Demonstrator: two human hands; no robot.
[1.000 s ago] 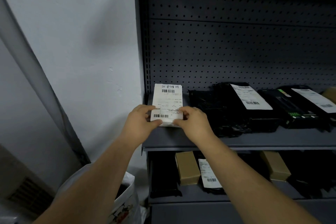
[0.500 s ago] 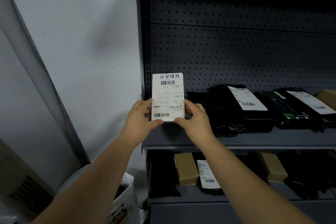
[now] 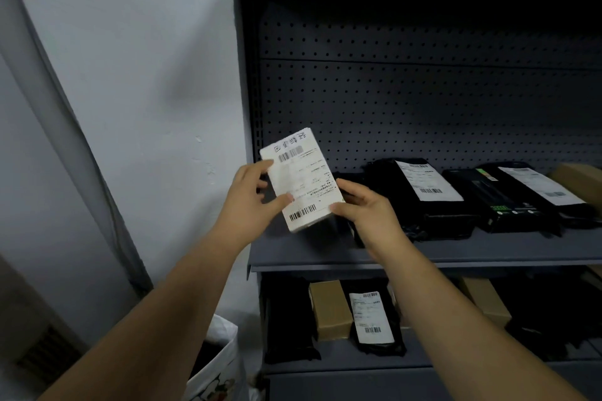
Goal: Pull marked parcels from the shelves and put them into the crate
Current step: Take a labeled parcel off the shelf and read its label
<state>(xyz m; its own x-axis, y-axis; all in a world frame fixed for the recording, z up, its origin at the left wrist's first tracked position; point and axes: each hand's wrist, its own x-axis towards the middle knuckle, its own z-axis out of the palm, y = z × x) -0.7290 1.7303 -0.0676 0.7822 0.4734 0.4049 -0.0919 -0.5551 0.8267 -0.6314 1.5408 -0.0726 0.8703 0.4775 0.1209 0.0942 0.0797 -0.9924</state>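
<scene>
So both hands are on a white rectangular parcel with a printed shipping label (image 3: 301, 181). It's up in the air, just above the near left end of the dark grey metal shelf (image 3: 456, 254), not resting on it. It's tilted, top edge leaning left, label and barcodes facing the camera.

The left hand (image 3: 250, 202) grips the parcel's left side. Its thumb lies across the label and the fingers (image 3: 260, 169) wrap round the edge toward the back. The right hand (image 3: 365, 208) has the lower right corner, thumb on the front near the barcode, the rest curled behind. How far those back ones reach, can't tell, the parcel hides them.

Right of the hands on the same shelf:
- a black plastic mailer bag with a white label (image 3: 391, 195)
- a black box with green print (image 3: 488, 202)
- another black labelled package (image 3: 537, 185)
- a brown cardboard box (image 3: 583, 176) at the far right edge

The shelf below has a small brown cardboard carton (image 3: 329, 309) sitting just beside a black bag with a white barcode sticker (image 3: 371, 316).

A white printed plastic bag (image 3: 218, 368) stands on the floor at the near left, by the pale wall (image 3: 146, 75).
</scene>
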